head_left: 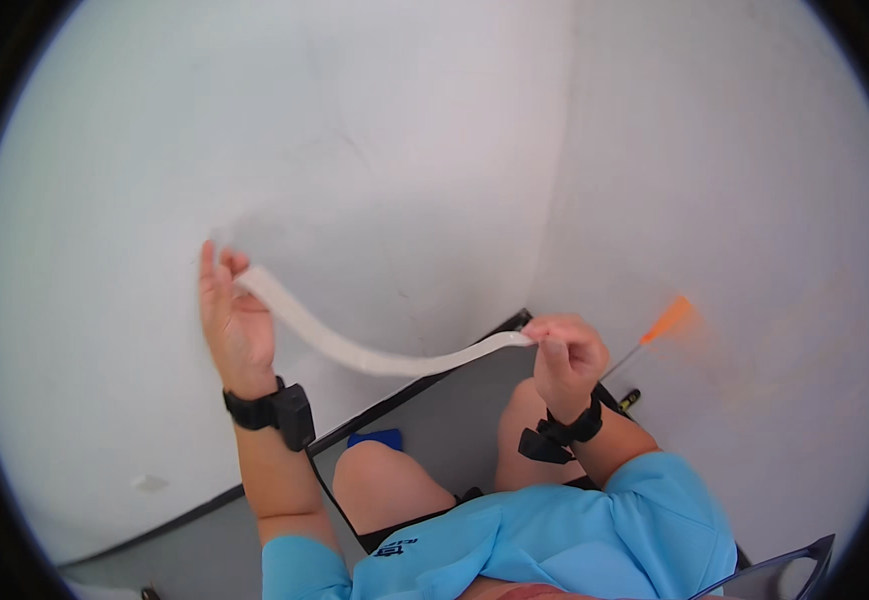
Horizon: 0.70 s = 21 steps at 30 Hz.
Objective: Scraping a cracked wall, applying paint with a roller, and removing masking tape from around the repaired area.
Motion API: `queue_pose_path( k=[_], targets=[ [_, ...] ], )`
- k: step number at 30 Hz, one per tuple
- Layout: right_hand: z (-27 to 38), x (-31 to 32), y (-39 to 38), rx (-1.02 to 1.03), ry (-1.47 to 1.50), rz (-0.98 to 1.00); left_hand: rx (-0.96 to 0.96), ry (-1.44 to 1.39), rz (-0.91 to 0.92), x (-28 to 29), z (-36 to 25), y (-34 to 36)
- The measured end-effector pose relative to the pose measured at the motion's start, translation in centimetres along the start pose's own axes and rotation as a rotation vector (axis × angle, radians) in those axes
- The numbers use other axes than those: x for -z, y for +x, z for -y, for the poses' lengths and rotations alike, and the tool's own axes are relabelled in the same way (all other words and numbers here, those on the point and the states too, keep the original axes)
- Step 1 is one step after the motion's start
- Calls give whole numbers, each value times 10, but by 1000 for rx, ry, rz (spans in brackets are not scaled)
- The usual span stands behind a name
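A long off-white strip, like tape or a flat band [394,364], sags in a curve between my hands. My left hand [239,325] is raised near the white wall, its fingers pointing up, with the strip's left end held at the fingers and thumb. Lower and to the right, my right hand [566,352] pinches the other end between thumb and curled fingers. Beyond my right wrist shows a tool with a blurred orange end [669,320] and a thin metal shaft. Its lower end is hidden, so whether anything holds it cannot be told.
White walls [434,150] meet in a corner ahead, with a dark skirting strip [384,408] along the grey floor [454,420]. A blue object [379,438] lies by my left knee. A small black-and-yellow item [630,400] is beside my right forearm.
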State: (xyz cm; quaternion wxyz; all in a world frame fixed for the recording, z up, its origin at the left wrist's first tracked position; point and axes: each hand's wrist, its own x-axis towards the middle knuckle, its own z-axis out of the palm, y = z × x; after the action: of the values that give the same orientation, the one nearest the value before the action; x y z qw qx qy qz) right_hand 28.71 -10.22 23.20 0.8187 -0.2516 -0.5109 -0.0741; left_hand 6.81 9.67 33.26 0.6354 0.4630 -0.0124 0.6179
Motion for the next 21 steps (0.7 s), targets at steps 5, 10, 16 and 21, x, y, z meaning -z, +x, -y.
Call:
queue_pose_path(
  k=[5, 10, 16, 21],
  targets=[
    [8, -4, 25, -188, 70, -341, 39, 120, -52, 13, 5, 0],
    [17, -9, 61, -219, 15, -495, 203, 79, 19, 36, 20, 3],
    [37, -27, 80, -106, -205, -487, 470, 173, 115, 59, 47, 2],
    [45, -26, 89, -126, -284, -515, 523, 284, 148, 67, 59, 0]
  ],
)
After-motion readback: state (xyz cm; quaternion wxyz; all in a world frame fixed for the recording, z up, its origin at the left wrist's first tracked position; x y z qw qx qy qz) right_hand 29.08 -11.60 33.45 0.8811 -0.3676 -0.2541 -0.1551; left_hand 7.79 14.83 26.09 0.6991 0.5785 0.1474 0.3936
